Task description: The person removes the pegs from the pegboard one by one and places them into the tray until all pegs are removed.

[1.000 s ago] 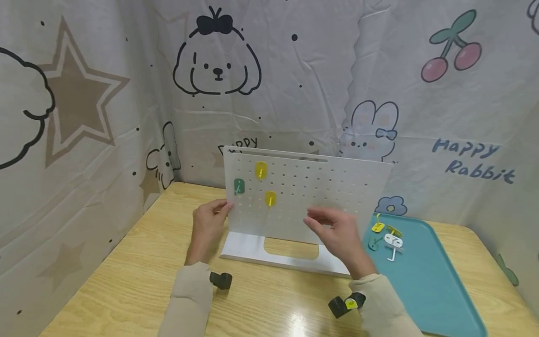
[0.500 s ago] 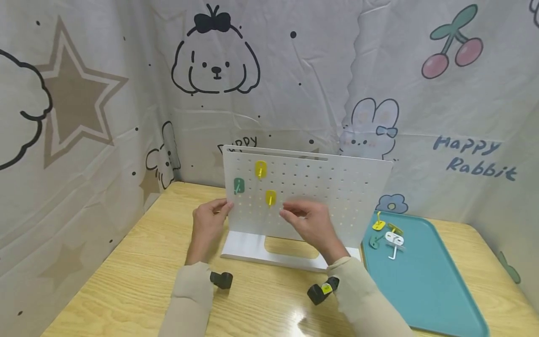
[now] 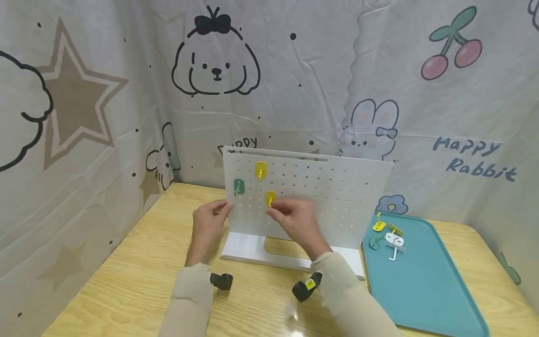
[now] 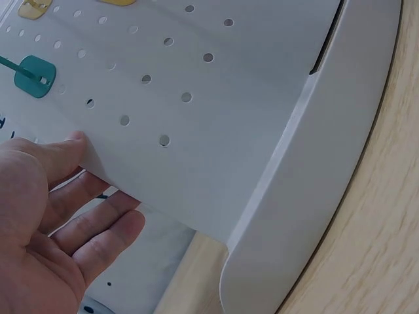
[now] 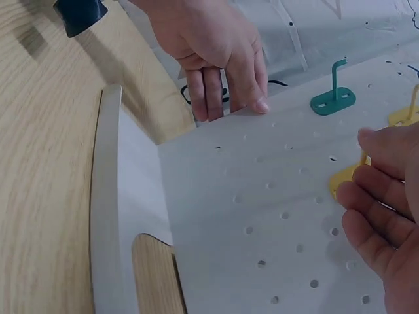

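A white pegboard [image 3: 332, 192] stands on its white base [image 3: 244, 245] on the table. My left hand [image 3: 209, 222] grips its left edge, the thumb on the front face and the other fingers behind, as the left wrist view shows. The thumb and fingertips of my right hand [image 3: 298, 222] pinch the peg of the lower yellow hook [image 5: 342, 180], whose plate sits flat against the board and is partly hidden by the fingers. Above it is another yellow hook [image 3: 261, 170], and a green hook [image 3: 239, 186] sits near the left edge.
On the right, a teal tray [image 3: 421, 281] carries several loose hooks near its far end, including a yellow hook [image 3: 379, 226], a white hook [image 3: 394, 239] and a green hook [image 3: 374, 242]. A printed curtain [image 3: 269, 93] surrounds the wooden table [image 3: 139, 276].
My right hand has moved left across the front of the board and has reached the lower yellow hook. The left hand has stayed on the board's edge.
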`<state>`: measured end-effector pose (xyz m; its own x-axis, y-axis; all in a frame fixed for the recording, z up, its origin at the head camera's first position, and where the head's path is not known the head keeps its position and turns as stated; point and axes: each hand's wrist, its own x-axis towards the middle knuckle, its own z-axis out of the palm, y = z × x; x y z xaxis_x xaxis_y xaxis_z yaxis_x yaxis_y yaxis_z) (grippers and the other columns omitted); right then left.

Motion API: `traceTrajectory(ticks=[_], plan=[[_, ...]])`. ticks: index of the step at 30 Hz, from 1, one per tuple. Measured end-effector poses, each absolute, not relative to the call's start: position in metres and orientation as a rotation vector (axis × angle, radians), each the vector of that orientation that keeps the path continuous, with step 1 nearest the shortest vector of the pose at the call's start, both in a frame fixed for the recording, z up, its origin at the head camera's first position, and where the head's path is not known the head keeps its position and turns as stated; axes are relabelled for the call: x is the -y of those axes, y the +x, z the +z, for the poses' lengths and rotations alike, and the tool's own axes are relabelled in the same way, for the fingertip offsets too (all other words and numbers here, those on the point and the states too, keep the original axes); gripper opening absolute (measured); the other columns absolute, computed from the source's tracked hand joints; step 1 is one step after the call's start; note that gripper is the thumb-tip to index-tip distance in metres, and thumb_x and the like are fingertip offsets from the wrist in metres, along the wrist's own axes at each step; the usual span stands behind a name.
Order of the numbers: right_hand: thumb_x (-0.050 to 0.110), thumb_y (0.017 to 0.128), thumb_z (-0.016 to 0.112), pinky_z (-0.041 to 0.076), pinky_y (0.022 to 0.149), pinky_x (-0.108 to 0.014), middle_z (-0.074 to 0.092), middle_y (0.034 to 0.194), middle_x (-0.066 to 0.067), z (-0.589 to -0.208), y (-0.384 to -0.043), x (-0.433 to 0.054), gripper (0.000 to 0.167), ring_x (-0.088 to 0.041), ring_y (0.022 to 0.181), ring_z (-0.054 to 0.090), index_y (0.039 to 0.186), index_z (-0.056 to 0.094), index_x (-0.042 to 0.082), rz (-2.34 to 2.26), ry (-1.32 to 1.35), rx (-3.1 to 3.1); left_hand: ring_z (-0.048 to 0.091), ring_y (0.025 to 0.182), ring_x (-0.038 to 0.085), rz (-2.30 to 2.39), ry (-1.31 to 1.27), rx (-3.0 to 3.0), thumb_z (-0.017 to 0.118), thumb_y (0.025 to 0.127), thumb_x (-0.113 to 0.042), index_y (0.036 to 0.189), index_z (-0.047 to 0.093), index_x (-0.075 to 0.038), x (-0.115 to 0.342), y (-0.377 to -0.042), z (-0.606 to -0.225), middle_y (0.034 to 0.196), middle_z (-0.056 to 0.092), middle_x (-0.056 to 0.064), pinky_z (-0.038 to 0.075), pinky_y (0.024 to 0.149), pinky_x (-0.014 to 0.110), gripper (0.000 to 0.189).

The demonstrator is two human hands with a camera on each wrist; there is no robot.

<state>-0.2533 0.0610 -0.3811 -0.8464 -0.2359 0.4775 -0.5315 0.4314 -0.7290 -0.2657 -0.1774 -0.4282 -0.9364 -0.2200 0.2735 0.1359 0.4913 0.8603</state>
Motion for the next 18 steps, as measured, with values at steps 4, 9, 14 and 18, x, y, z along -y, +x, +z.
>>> traceTrajectory(ticks=[4,9,14,18], plan=[[0.013,0.089,0.079,0.055,0.065,-0.028,0.074,0.087,0.002,-0.3845,-0.2552,-0.058,0.007,-0.01,0.074,0.066,0.093,0.079,0.007,1.391,0.657,2.371,0.07,0.094,0.026,-1.42,0.075,2.397,0.067,0.098,-0.03,0.115,0.074,-0.008,0.1779,-0.2651,-0.4284,0.109,0.073,0.01,0.056,0.08,0.045,0.028],[0.014,0.09,0.078,0.054,0.062,-0.027,0.073,0.085,0.003,-0.3838,-0.2545,-0.056,0.006,-0.01,0.072,0.064,0.092,0.079,0.009,1.298,0.665,2.365,0.071,0.092,0.026,-1.419,0.076,2.389,0.068,0.098,-0.029,0.115,0.075,-0.008,0.178,-0.2654,-0.4275,0.107,0.073,0.011,0.056,0.079,0.045,0.028],[0.016,0.091,0.076,0.053,0.061,-0.027,0.073,0.085,0.004,-0.3831,-0.2521,-0.0558,0.006,-0.01,0.072,0.063,0.092,0.079,0.01,1.301,0.649,2.37,0.071,0.091,0.025,-1.418,0.071,2.39,0.068,0.098,-0.028,0.114,0.075,-0.008,0.1777,-0.2658,-0.4283,0.106,0.074,0.011,0.056,0.078,0.044,0.027],[0.015,0.091,0.077,0.054,0.061,-0.027,0.073,0.084,0.004,-0.384,-0.2514,-0.0558,0.005,-0.009,0.071,0.063,0.091,0.079,0.01,1.332,0.643,2.346,0.071,0.089,0.025,-1.413,0.063,2.39,0.068,0.098,-0.028,0.114,0.075,-0.007,0.1773,-0.266,-0.4285,0.105,0.074,0.011,0.056,0.077,0.043,0.028]])
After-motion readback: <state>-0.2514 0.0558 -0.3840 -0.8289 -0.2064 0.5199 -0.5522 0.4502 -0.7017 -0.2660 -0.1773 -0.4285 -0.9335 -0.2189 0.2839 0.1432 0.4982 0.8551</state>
